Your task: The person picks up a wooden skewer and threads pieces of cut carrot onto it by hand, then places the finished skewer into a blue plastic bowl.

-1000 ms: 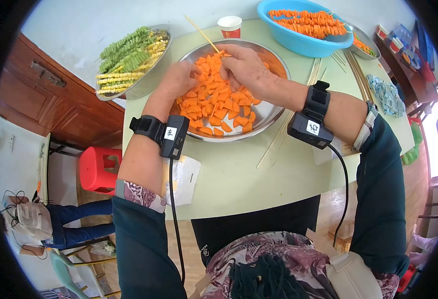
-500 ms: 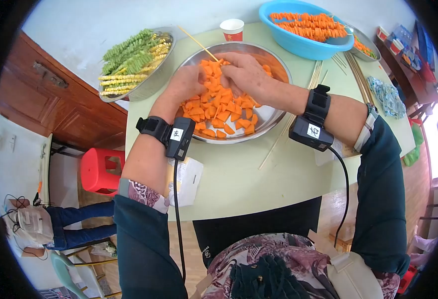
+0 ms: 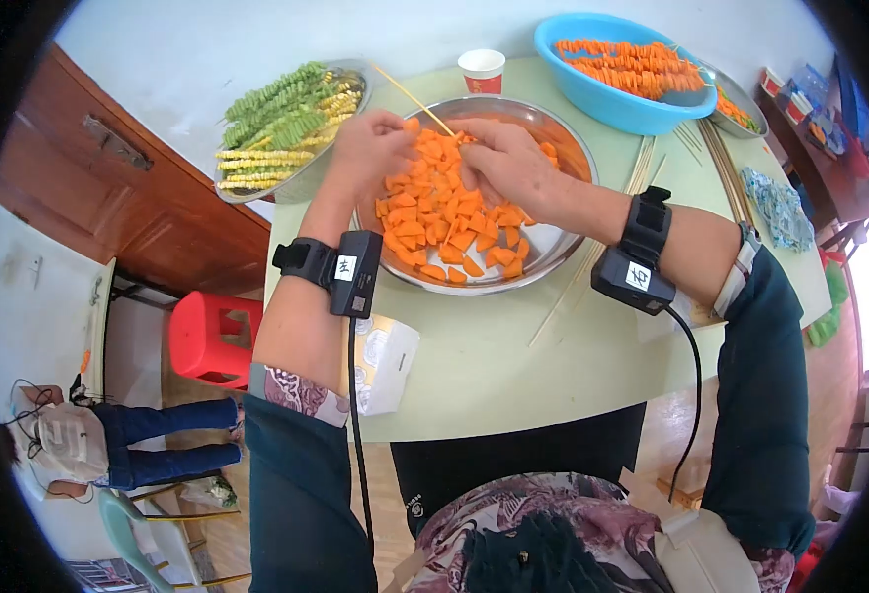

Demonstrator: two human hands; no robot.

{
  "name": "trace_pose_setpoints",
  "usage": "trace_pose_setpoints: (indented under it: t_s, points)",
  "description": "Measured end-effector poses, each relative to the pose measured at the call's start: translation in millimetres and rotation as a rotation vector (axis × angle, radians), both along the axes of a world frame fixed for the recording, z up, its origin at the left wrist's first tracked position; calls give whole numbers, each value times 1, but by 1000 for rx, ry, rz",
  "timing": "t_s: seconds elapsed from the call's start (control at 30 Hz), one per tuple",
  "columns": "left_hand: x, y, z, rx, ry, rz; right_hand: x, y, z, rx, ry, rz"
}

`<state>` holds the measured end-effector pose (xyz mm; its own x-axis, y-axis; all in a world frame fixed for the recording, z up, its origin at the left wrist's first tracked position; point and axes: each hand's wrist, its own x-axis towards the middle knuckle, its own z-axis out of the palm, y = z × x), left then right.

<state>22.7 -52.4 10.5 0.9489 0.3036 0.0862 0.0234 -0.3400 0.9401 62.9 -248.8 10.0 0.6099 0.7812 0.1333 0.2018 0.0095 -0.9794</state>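
Cut carrot pieces (image 3: 444, 212) are heaped in a round steel basin (image 3: 575, 242) on the table. Above the far side of the heap, my right hand (image 3: 513, 168) is closed around the lower end of a thin wooden skewer (image 3: 410, 96), which slants up and to the left. My left hand (image 3: 370, 153) is over the basin's left rim, fingers bent and slightly blurred, with a carrot piece (image 3: 413, 126) at its fingertips. The skewer's end inside my right hand is hidden.
Left of the basin stands a metal bowl (image 3: 301, 188) of green and yellow vegetable skewers. A blue tub (image 3: 602, 111) with carrot skewers, a paper cup (image 3: 482, 71), loose sticks (image 3: 642, 163) and a cloth (image 3: 778, 208) are also around. A person (image 3: 79, 445) is at the left.
My left hand has lifted from the carrot heap, up and left toward the skewer, with a piece at its fingertips. My right hand stays at the skewer. The whole view has shifted slightly.
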Motion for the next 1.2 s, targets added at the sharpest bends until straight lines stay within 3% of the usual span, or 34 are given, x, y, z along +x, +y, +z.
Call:
trace_pose_setpoints:
  t_s: [0.13, 0.43, 1.2]
  points:
    - [-4, 16, 7, -326, -224, 114, -6, -2, 3, -30, -28, 38]
    - [-4, 24, 11, -484, -428, 215, -9, -4, 2, -98, -66, 83]
    - [-2, 26, 10, -353, -417, 228, -6, -2, 1, -192, -147, 64]
